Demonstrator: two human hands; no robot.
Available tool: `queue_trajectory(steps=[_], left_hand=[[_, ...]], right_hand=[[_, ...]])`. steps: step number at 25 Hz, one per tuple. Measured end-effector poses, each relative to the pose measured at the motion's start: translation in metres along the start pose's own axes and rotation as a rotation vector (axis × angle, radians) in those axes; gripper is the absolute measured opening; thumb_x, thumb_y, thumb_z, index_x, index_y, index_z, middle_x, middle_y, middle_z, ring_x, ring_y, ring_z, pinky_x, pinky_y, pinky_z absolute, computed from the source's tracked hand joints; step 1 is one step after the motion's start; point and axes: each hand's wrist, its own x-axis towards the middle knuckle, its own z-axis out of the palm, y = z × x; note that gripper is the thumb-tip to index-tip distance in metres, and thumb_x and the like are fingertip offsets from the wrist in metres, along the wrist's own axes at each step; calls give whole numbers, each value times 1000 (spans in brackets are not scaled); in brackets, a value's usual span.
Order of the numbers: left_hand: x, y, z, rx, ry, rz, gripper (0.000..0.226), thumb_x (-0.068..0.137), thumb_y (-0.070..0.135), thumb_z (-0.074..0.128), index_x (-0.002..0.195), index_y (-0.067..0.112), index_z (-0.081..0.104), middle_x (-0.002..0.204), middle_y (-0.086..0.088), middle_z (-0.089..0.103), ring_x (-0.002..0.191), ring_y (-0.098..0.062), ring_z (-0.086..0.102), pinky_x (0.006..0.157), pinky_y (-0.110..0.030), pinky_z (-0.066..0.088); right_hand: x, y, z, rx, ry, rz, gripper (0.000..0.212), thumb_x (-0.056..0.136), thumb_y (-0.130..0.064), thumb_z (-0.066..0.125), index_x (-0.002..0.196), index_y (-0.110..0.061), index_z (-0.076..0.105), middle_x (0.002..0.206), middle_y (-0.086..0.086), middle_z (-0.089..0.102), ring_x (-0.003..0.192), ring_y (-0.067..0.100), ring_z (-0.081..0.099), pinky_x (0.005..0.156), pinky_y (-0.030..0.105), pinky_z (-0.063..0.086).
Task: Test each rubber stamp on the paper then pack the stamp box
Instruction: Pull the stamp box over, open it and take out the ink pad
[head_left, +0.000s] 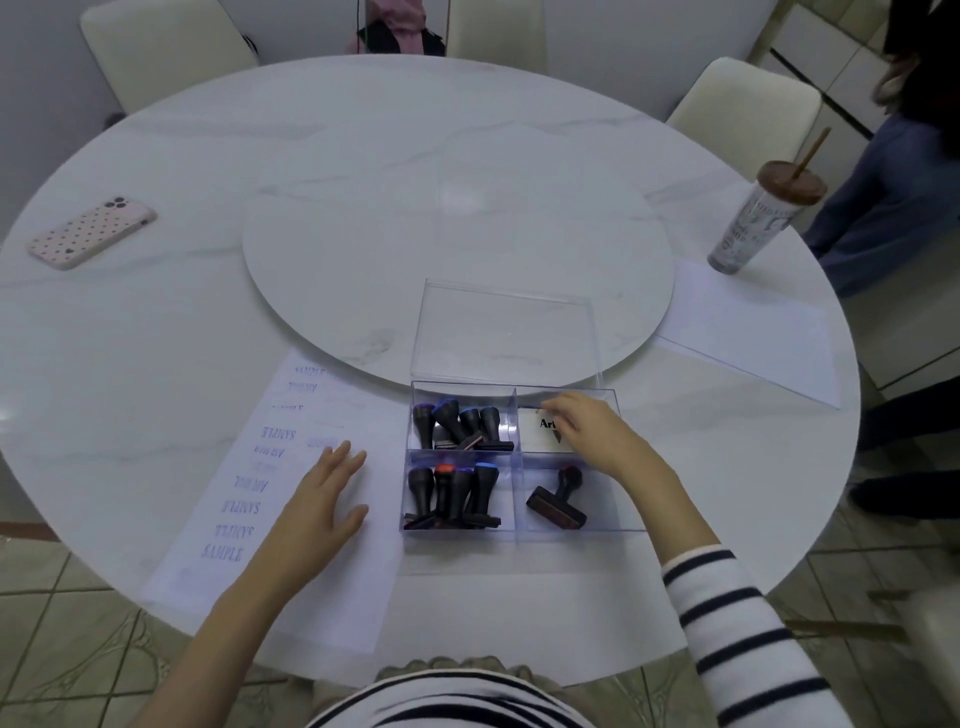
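A clear plastic stamp box (631, 512) with four compartments sits near the table's front edge, its clear lid (506, 332) standing open behind it. Several black-handled stamps (457, 423) fill the far left compartment and several more (452, 493) the near left one. A single stamp (558, 501) lies in the near right compartment. My right hand (592, 436) reaches into the far right compartment and grips a white box (537, 436) printed "Art". My left hand (317, 509) lies flat on the test paper (249, 499), which carries several blue "SAMPLE" and "AIR MAIL" prints.
A round turntable (363, 260) fills the middle of the white marble table. A phone in a dotted case (91, 231) lies at the far left. A tumbler with a straw (763, 218) and a blank sheet (753, 332) are at the right. A person (883, 208) stands beyond the right edge.
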Motion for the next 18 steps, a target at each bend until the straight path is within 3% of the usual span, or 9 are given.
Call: queue_trajectory(steps=[4, 8, 12, 15, 18], left_hand=[[1, 1, 7, 78, -134, -48, 81, 83, 31, 63, 144, 18, 11, 152, 7, -6, 141, -15, -7, 113, -34, 5], [0, 6, 12, 151, -85, -57, 87, 82, 33, 63, 145, 17, 5, 154, 0, -10, 141, -17, -10, 114, -35, 4], [-3, 5, 11, 154, -64, -27, 86, 83, 36, 62, 145, 20, 4, 147, 11, -14, 141, -14, -8, 113, -34, 7], [-2, 0, 11, 169, -69, 10, 83, 83, 40, 60, 144, 20, 7, 148, 11, -9, 141, -13, -6, 113, -34, 9], [-8, -8, 15, 108, 31, 73, 70, 80, 49, 44, 141, 19, 26, 149, 9, 14, 138, -6, 7, 112, -30, 12]], right_hand=[[7, 1, 5, -118, -14, 14, 29, 95, -11, 37, 118, -6, 55, 121, 13, 55, 110, 29, 51, 93, 37, 41], [9, 1, 14, -209, 38, -2, 30, 90, -2, 40, 115, -5, 57, 114, 15, 53, 105, 32, 51, 87, 42, 45], [8, -4, 24, -255, 146, 38, 38, 83, 7, 40, 114, -6, 56, 113, 13, 55, 107, 32, 49, 85, 38, 37], [5, -10, 29, -260, 214, 81, 44, 80, 11, 39, 116, -7, 55, 116, 11, 56, 110, 29, 49, 87, 37, 33], [6, -13, 31, -280, 210, 109, 43, 81, 10, 38, 118, -7, 53, 120, 10, 55, 113, 28, 48, 89, 36, 32]])
